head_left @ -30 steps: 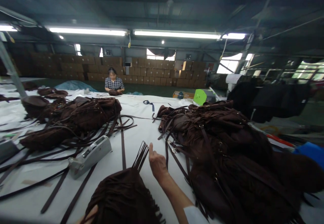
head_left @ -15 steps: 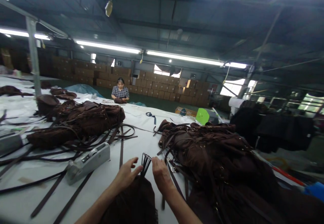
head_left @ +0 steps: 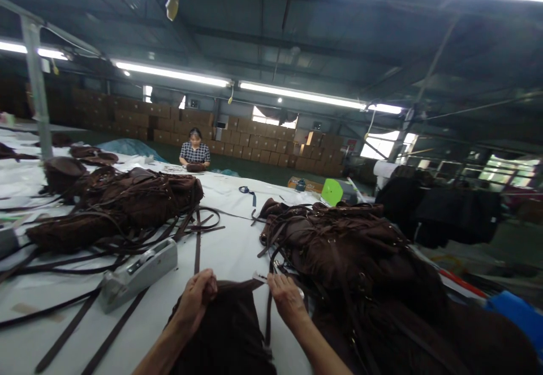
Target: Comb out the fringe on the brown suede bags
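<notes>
Dark brown fabric (head_left: 227, 332) sits between and just below both hands. Left hand (head_left: 198, 296) is clamped on its top edge; right hand (head_left: 286, 297) is bunched by the other corner, can't tell if it's gripping.

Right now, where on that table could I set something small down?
Probably on the white table beyond the left hand and right hand, between the dark strap and the right brown pile. Farther off, bare white shows between the left brown pile and the dark blue band. Piles and straps crowd both sides.
</notes>
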A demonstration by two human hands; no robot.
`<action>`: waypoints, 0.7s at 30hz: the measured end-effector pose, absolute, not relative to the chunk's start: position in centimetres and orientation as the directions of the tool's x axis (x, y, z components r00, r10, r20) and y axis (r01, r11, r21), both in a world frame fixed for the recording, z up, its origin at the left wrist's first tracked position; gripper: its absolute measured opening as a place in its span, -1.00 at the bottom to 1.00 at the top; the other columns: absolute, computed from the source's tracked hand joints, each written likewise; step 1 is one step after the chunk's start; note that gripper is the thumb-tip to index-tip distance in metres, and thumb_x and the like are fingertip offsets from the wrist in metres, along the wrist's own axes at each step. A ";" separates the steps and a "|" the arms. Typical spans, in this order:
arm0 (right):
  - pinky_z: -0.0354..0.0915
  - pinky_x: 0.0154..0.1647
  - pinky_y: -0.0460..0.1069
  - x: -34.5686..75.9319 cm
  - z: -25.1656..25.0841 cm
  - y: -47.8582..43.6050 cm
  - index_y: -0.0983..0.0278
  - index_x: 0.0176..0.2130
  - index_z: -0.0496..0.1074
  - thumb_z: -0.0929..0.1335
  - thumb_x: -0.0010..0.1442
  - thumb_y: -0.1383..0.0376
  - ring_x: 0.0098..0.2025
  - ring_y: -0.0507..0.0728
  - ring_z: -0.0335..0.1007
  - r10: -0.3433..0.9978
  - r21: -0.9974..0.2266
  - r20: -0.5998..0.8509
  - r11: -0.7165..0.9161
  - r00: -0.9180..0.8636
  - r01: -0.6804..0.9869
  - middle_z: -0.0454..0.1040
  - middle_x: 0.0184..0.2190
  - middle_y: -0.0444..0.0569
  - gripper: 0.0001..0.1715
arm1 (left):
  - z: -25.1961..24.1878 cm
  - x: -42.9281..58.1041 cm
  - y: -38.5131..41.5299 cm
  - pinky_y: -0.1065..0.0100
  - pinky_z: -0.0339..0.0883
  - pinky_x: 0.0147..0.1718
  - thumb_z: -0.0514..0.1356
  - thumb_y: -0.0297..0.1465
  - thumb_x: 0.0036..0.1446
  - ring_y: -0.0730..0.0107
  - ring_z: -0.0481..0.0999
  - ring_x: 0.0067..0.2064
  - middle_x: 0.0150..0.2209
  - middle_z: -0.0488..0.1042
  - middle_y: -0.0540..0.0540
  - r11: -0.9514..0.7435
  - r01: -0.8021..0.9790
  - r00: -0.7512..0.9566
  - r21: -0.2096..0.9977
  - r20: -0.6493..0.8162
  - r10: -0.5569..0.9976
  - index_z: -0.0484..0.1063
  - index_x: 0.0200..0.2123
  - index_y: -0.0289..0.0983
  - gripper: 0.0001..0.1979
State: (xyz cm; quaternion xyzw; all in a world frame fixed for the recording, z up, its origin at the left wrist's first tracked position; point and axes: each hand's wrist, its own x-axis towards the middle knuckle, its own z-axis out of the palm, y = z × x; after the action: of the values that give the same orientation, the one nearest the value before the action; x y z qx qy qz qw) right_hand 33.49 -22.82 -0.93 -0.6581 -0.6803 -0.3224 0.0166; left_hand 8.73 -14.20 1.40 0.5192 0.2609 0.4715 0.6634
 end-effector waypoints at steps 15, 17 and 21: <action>0.26 -0.20 0.05 32.7 2.7 -22.6 0.40 0.06 0.28 0.21 0.24 0.50 -0.25 0.16 0.29 0.821 0.508 0.412 0.153 -0.395 0.848 0.40 -0.28 0.04 -0.62 | -0.3 12.7 -14.4 0.38 0.11 -0.44 -0.05 -0.03 0.21 0.42 0.22 -0.48 -0.57 0.28 -0.01 -0.330 -0.001 0.721 0.944 0.230 0.654 0.38 -0.50 -0.34 -0.47; 0.24 -0.21 0.03 33.5 3.1 -22.7 0.37 0.00 0.32 0.19 0.28 0.47 -0.27 0.13 0.28 0.806 0.519 0.348 0.261 -0.480 0.814 0.40 -0.30 0.01 -0.69 | 0.0 12.3 -15.3 0.39 0.04 -0.46 -0.02 -0.02 0.20 0.44 0.18 -0.49 -0.59 0.24 0.01 -0.338 0.012 0.727 0.941 0.224 0.649 0.37 -0.53 -0.34 -0.47; 0.20 -0.22 -0.02 34.0 4.9 -22.1 0.29 -0.05 0.35 0.13 0.34 0.40 -0.27 0.09 0.28 0.827 0.463 0.224 0.376 -0.517 0.803 0.42 -0.33 -0.03 -0.71 | 0.5 11.4 -16.1 0.39 -0.03 -0.48 -0.01 -0.01 0.19 0.46 0.13 -0.51 -0.61 0.16 0.03 -0.346 0.035 0.737 0.938 0.210 0.642 0.36 -0.57 -0.34 -0.45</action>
State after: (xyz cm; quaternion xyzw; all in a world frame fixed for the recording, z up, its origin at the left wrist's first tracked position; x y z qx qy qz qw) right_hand 34.03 -22.05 4.86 -0.4911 -0.8292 -0.2658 -0.0226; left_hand 11.41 -16.10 0.54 0.7681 0.2203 0.2878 0.5279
